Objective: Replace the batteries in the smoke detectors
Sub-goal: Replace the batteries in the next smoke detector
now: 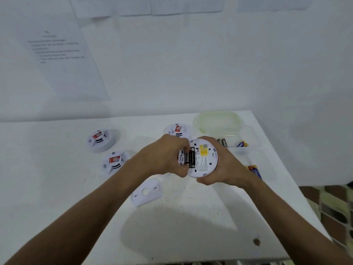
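Item 1, smoke detector in work [203, 157]: white, round, turned back-side up, held above the desk [191, 217] near its right half. A yellow label and a block of small print show on its back. The battery bay on its left side is open, and dark batteries [192, 157] sit in it.

Item 2, my right hand [223, 165]: wrapped round the right rim of the detector, fingers over the far edge, thumb under the near edge, gripping it.

Item 3, my left hand [164, 155]: fingers curled at the battery bay, fingertips on or at the batteries. I cannot tell whether they pinch a cell or only press on it.

Item 4, mounting plate [146, 194]: white, with a round hole in the middle, lying flat on the desk, just nearer than the hands.

Item 5, three further detectors, face up with red labels: one far left [100, 140], one nearer beside it [114, 162], one behind my left hand [177, 130].

Item 6, clear tray [254, 138] at the right edge of the desk: loose dark batteries [222, 142] and blue-and-yellow ones [241, 144] in the far compartment, more blue-and-yellow cells [255, 170] in the near one.

Item 7, pale lidded container [217, 121], behind the tray.

Item 8, printed sheet [57, 52] on the wall, text too blurred to read.
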{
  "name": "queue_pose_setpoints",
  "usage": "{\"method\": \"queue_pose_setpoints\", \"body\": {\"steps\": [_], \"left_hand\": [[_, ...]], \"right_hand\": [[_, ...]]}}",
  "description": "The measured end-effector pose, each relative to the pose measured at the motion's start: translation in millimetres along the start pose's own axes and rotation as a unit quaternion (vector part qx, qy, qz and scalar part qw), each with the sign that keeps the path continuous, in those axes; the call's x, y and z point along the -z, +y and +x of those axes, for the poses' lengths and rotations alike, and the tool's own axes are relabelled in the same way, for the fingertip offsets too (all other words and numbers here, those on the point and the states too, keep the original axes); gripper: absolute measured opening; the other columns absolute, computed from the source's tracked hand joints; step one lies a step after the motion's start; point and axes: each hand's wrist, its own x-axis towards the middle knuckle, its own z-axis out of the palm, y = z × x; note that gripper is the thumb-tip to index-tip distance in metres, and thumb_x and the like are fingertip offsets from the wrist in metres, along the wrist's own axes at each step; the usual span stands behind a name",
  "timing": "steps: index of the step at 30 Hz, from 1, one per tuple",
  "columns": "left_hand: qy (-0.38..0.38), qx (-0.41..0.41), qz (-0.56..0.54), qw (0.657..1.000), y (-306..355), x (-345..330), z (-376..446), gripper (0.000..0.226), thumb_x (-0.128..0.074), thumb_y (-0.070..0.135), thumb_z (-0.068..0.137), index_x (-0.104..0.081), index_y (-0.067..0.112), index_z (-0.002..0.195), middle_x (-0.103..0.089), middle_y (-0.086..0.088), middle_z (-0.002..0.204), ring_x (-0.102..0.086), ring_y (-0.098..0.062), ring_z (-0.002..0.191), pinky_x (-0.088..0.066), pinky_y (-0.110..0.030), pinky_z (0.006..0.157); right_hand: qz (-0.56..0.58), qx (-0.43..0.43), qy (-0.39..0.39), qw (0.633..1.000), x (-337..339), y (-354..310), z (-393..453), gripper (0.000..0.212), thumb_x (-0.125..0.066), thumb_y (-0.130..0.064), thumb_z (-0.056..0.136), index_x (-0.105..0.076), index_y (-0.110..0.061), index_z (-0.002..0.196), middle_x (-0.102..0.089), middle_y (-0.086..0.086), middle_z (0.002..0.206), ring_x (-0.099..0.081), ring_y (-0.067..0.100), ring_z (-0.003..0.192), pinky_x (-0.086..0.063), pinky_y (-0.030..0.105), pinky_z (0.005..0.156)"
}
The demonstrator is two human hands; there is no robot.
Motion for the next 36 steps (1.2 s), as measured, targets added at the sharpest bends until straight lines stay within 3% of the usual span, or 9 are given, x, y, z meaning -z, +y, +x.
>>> {"method": "queue_pose_setpoints", "body": {"steps": [4, 10, 14, 16, 20, 24, 29, 33, 36], "left_hand": [[-0.011, -0.027, 0.06, 0.998, 6, -5, 7, 0.043, -0.075, 0.033, 0.075, -0.054, 0.017, 0.109, -0.063, 0.003, 0.097, -0.055, -0.015, 0.081, -0.048, -0.028, 0.065], [0.036, -0.073, 0.109, 0.991, 7, -15, 14, 0.055, -0.059, 0.036, 0.086, -0.041, 0.023, 0.136, -0.064, 0.001, 0.11, -0.055, -0.016, 0.084, -0.05, -0.03, 0.068], [0.103, -0.16, 0.146, 0.971, 6, -24, 25, 0.049, -0.034, 0.042, 0.087, -0.06, 0.024, 0.125, -0.066, 0.002, 0.091, -0.048, -0.014, 0.061, -0.036, -0.023, 0.049], [0.127, -0.175, 0.153, 0.964, 11, -28, 30, 0.047, -0.034, 0.045, 0.089, -0.065, 0.027, 0.12, -0.067, -0.001, 0.092, -0.054, -0.016, 0.058, -0.036, -0.022, 0.046], [0.081, -0.108, 0.052, 0.989, 27, -28, 48, 0.045, -0.053, 0.059, 0.088, -0.06, 0.038, 0.127, -0.054, 0.007, 0.123, -0.058, -0.01, 0.076, -0.05, -0.029, 0.069], [0.125, -0.076, -0.054, 0.988, 50, -29, 70, 0.044, -0.068, 0.049, 0.083, -0.065, 0.028, 0.122, -0.057, 0.006, 0.101, -0.06, -0.006, 0.072, -0.05, -0.028, 0.075], [0.187, -0.077, -0.066, 0.977, 84, -33, 96, 0.027, -0.062, 0.033, 0.087, -0.072, 0.008, 0.083, -0.067, -0.005, 0.071, -0.062, -0.019, 0.066, -0.048, -0.033, 0.068], [0.267, 0.003, -0.208, 0.941, 90, -28, 121, 0.015, -0.071, 0.016, 0.081, -0.074, 0.012, 0.095, -0.069, 0.003, 0.07, -0.066, -0.012, 0.063, -0.057, -0.029, 0.07], [0.233, 0.087, -0.275, 0.929, 73, -27, 141, 0.019, -0.072, 0.015, 0.079, -0.066, 0.013, 0.097, -0.071, 0.001, 0.076, -0.07, -0.02, 0.066, -0.061, -0.039, 0.067]], "right_hand": [[-0.007, -0.009, 0.0, 1.0, 6, 2, -2, 0.093, -0.088, -0.011, 0.051, -0.045, -0.031, 0.131, -0.057, -0.021, 0.118, -0.057, 0.008, 0.113, -0.051, 0.019, 0.09], [0.019, -0.023, 0.027, 0.999, 20, 5, -6, 0.09, -0.085, -0.004, 0.051, -0.047, -0.022, 0.131, -0.06, -0.014, 0.116, -0.059, 0.005, 0.107, -0.051, 0.017, 0.082], [0.034, -0.033, 0.043, 0.998, 35, 7, -9, 0.089, -0.085, -0.001, 0.053, -0.049, -0.02, 0.132, -0.062, -0.007, 0.115, -0.061, 0.009, 0.105, -0.052, 0.019, 0.078], [0.039, -0.04, 0.052, 0.997, 44, 7, -12, 0.088, -0.084, 0.0, 0.053, -0.049, -0.018, 0.132, -0.063, -0.011, 0.112, -0.062, 0.006, 0.103, -0.053, 0.02, 0.076], [0.024, -0.038, 0.071, 0.996, 67, 9, -20, 0.086, -0.085, -0.004, 0.052, -0.051, -0.021, 0.129, -0.063, -0.012, 0.114, -0.063, 0.01, 0.106, -0.055, 0.024, 0.079], [0.019, -0.034, 0.096, 0.995, 92, 14, -25, 0.087, -0.086, -0.006, 0.05, -0.052, -0.023, 0.128, -0.061, -0.013, 0.115, -0.062, 0.009, 0.106, -0.055, 0.024, 0.08], [0.006, -0.029, 0.122, 0.992, 120, 27, -27, 0.084, -0.087, -0.006, 0.051, -0.053, -0.024, 0.127, -0.062, -0.006, 0.116, -0.063, 0.013, 0.106, -0.056, 0.024, 0.08], [0.01, -0.036, 0.135, 0.99, 143, 41, -33, 0.085, -0.089, 0.007, 0.056, -0.053, -0.031, 0.123, -0.061, -0.011, 0.115, -0.062, 0.005, 0.104, -0.054, 0.018, 0.075], [0.018, -0.046, 0.145, 0.988, 162, 51, -40, 0.087, -0.09, 0.004, 0.055, -0.052, -0.026, 0.127, -0.061, -0.007, 0.12, -0.061, 0.004, 0.107, -0.055, 0.019, 0.08]]}}
